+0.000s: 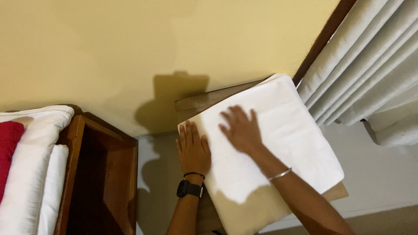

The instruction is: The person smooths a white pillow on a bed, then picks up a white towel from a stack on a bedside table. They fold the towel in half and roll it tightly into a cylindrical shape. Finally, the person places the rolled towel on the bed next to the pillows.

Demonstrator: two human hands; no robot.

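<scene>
A folded white cloth [278, 139] is shown lying flat on a small wooden table [204, 102], which it covers almost wholly; only the table's far edge and a near corner are left bare. The right hand [240, 129] is laid palm down on the middle of the cloth, fingers spread and nothing gripped; its outline is slightly blurred. A thin metal bangle [279, 174] is worn on the right wrist. The left hand [193, 150] is pressed flat, fingers together and extended, on the cloth's left edge, likewise holding nothing. A dark watch [189, 189] and a thin black band are seen on the left wrist. To the left of the table, a dark wooden bed frame [102, 174] is visible, with white bedding [30, 174] and a red fabric [8, 148] beside it. Pale curtains [370, 65] hang at the upper right, against a yellow wall [130, 48], on which shadows are cast.
</scene>
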